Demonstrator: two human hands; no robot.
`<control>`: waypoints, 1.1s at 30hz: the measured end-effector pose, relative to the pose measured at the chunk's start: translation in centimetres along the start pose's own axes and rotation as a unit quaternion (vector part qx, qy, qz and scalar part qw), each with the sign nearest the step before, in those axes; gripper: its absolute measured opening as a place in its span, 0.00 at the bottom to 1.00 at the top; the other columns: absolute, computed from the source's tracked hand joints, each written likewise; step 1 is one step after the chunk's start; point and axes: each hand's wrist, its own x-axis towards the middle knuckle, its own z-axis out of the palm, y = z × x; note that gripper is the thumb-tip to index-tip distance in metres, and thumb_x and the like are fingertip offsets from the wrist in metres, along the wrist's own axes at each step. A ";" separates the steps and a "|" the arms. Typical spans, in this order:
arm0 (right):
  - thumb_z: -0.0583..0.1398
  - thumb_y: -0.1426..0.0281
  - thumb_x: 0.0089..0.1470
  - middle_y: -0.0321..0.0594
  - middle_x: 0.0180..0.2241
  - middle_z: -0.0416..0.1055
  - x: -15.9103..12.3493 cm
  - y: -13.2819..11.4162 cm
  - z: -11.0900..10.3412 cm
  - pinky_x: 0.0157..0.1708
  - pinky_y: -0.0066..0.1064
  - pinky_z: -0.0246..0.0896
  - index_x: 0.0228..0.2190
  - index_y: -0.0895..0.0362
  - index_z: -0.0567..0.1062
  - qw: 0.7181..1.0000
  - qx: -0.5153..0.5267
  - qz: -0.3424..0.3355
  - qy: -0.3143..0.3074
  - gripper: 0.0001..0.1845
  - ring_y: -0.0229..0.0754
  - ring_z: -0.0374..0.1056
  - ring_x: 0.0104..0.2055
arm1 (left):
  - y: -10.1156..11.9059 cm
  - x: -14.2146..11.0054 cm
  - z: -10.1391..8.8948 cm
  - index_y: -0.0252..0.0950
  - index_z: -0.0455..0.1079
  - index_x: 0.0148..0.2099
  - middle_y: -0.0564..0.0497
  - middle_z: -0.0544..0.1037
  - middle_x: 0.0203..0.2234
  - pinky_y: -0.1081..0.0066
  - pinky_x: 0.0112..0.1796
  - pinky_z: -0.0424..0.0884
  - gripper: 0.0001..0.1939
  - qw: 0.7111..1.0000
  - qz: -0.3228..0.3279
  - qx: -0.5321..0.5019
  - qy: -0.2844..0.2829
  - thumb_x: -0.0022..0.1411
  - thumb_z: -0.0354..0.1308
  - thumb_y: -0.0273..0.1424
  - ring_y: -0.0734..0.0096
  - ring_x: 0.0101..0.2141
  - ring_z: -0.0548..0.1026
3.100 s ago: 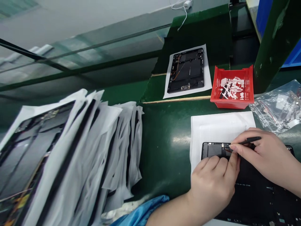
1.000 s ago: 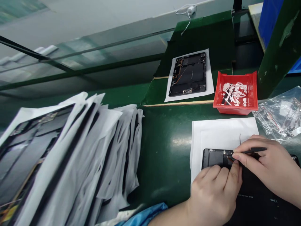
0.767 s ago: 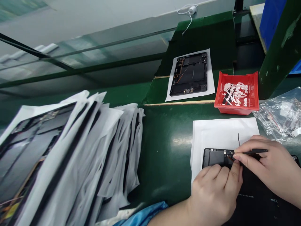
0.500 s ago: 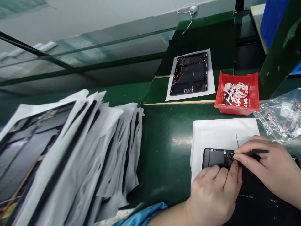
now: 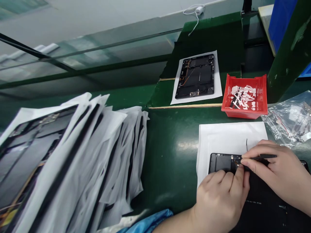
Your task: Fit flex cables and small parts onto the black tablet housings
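An opened black tablet body [image 5: 220, 162] lies on a white sheet at the lower right, with small connectors and an orange-brown flex cable near its top edge. My right hand [image 5: 277, 165] pinches a slim black hand tool [image 5: 267, 156]; whether it is tweezers or a pry stick I cannot tell. Its tip is hidden by the fingers, close to the connectors. My left hand [image 5: 222, 197] is curled, its index fingertip pressed beside the flex cable and nearly touching the right fingers. What it pinches, if anything, is hidden. A thin dark wire [image 5: 247, 144] sticks up past the tablet's edge.
Behind the white sheet [image 5: 218, 136] stands a red bin [image 5: 244, 113] of small white pieces. Clear plastic bags [image 5: 289, 119] lie to its right. Another opened tablet [image 5: 196, 76] rests on paper farther back. A large stack of wrapped tablet bodies [image 5: 97, 161] fills the left.
Both hands stay at the same spot. The left index finger has shifted slightly at the flex cable, and the thin wire's upper end has swung a little right.
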 end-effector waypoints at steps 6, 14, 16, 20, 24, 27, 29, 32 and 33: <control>0.60 0.70 0.59 0.30 0.31 0.78 0.0 -0.2 -0.1 0.40 0.34 0.67 0.28 0.47 0.80 1.000 0.004 0.005 -0.003 0.10 0.41 0.73 0.37 | 0.0 0.2 -0.2 0.31 0.77 0.43 0.55 0.74 0.18 0.66 0.21 0.63 0.07 1.000 0.006 -0.001 -0.005 0.68 0.58 0.26 0.69 0.19 0.69; 0.60 0.69 0.59 0.31 0.31 0.78 0.0 0.0 0.1 0.40 0.35 0.66 0.28 0.47 0.80 1.000 0.017 0.009 0.006 0.10 0.41 0.73 0.37 | 0.2 0.0 -0.2 0.31 0.77 0.42 0.55 0.73 0.18 0.66 0.21 0.62 0.06 1.000 0.010 0.006 0.002 0.68 0.59 0.26 0.70 0.19 0.68; 0.60 0.69 0.59 0.30 0.31 0.78 -0.1 0.1 0.1 0.39 0.34 0.66 0.28 0.47 0.80 1.000 0.019 0.009 0.009 0.10 0.41 0.73 0.37 | 0.1 0.0 -0.2 0.31 0.77 0.42 0.55 0.74 0.18 0.66 0.21 0.62 0.06 1.000 0.007 0.007 0.000 0.68 0.59 0.26 0.70 0.19 0.69; 0.60 0.69 0.59 0.29 0.31 0.78 -0.1 0.1 0.1 0.39 0.34 0.65 0.28 0.46 0.80 1.000 0.019 0.005 0.003 0.10 0.40 0.73 0.37 | 0.0 0.2 -0.1 0.31 0.78 0.42 0.55 0.73 0.18 0.66 0.21 0.62 0.06 1.000 0.004 0.006 0.000 0.68 0.59 0.26 0.70 0.19 0.69; 0.61 0.69 0.59 0.29 0.31 0.78 -0.1 0.1 0.2 0.38 0.33 0.65 0.28 0.46 0.80 1.000 0.018 0.003 0.004 0.10 0.40 0.73 0.37 | 0.0 0.3 -0.1 0.31 0.78 0.42 0.55 0.73 0.18 0.66 0.21 0.62 0.06 1.000 0.007 0.006 0.003 0.67 0.59 0.26 0.69 0.19 0.68; 0.61 0.69 0.58 0.28 0.31 0.78 -0.1 0.2 0.2 0.38 0.33 0.65 0.28 0.45 0.80 1.000 0.016 0.001 0.009 0.10 0.40 0.73 0.36 | 0.1 0.3 -0.2 0.30 0.78 0.42 0.55 0.73 0.18 0.66 0.20 0.63 0.06 1.000 0.007 0.006 -0.001 0.67 0.59 0.26 0.69 0.19 0.68; 0.61 0.69 0.59 0.27 0.31 0.78 -0.2 0.2 0.2 0.38 0.32 0.65 0.28 0.45 0.80 1.000 0.015 -0.001 0.011 0.10 0.39 0.73 0.37 | 0.1 0.2 -0.2 0.30 0.78 0.42 0.55 0.73 0.18 0.66 0.20 0.63 0.06 1.000 0.004 0.006 -0.002 0.67 0.59 0.26 0.70 0.19 0.69; 0.61 0.69 0.59 0.27 0.31 0.78 -0.2 0.3 0.2 0.39 0.32 0.65 0.28 0.45 0.80 1.000 0.013 -0.004 0.011 0.10 0.40 0.73 0.37 | 0.1 0.1 -0.2 0.31 0.78 0.42 0.55 0.73 0.18 0.66 0.20 0.63 0.06 1.000 0.001 0.007 0.000 0.67 0.59 0.26 0.70 0.19 0.69; 0.61 0.69 0.59 0.27 0.31 0.78 -0.2 0.3 0.2 0.39 0.32 0.66 0.28 0.45 0.80 1.000 0.012 -0.006 0.011 0.10 0.40 0.73 0.37 | 0.2 0.1 -0.1 0.31 0.78 0.42 0.55 0.73 0.18 0.66 0.20 0.63 0.06 1.000 0.002 0.007 0.001 0.67 0.59 0.26 0.70 0.19 0.69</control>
